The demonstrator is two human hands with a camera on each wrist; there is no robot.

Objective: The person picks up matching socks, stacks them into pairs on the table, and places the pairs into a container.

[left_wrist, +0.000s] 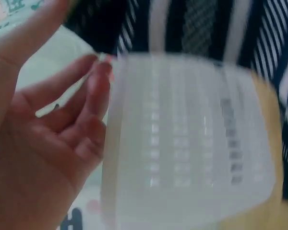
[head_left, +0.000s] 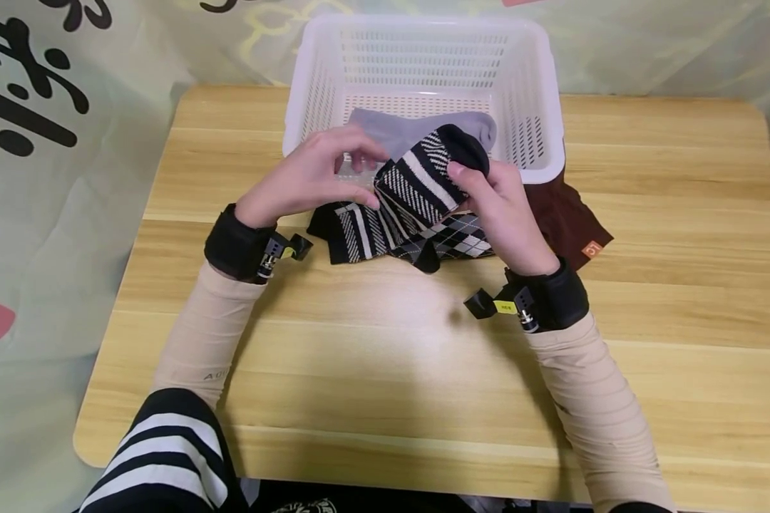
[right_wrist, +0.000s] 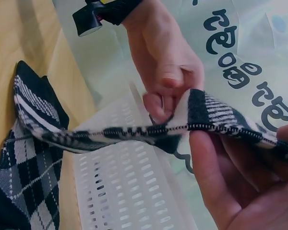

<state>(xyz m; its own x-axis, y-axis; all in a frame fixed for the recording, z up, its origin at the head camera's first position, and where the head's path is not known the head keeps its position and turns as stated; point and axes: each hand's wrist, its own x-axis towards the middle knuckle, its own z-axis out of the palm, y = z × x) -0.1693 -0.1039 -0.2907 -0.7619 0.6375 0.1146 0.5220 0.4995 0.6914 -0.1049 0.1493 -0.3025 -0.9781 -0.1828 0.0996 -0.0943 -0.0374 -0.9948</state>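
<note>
A black-and-white striped sock (head_left: pixel 417 182) hangs raised before the basket, its lower part reaching down toward the table. My right hand (head_left: pixel 507 206) pinches its black end, thumb on top; in the right wrist view fingers support the stretched sock (right_wrist: pixel 216 117) from below. My left hand (head_left: pixel 324 171) is at the sock's other side, thumb and fingers spread apart, thumb tip right at its edge. In the left wrist view that hand (left_wrist: pixel 48 124) has loosely bent fingers and nothing between them. Under the striped sock lies an argyle sock (head_left: pixel 465 239), partly hidden.
A white perforated basket (head_left: pixel 526 85) stands at the table's back edge, with a lavender sock (head_left: pixel 417 128) at its near side. A dark brown sock (head_left: pixel 565 221) with an orange tag lies right of my right hand. The wooden table (head_left: pixel 385 385) stretches toward me.
</note>
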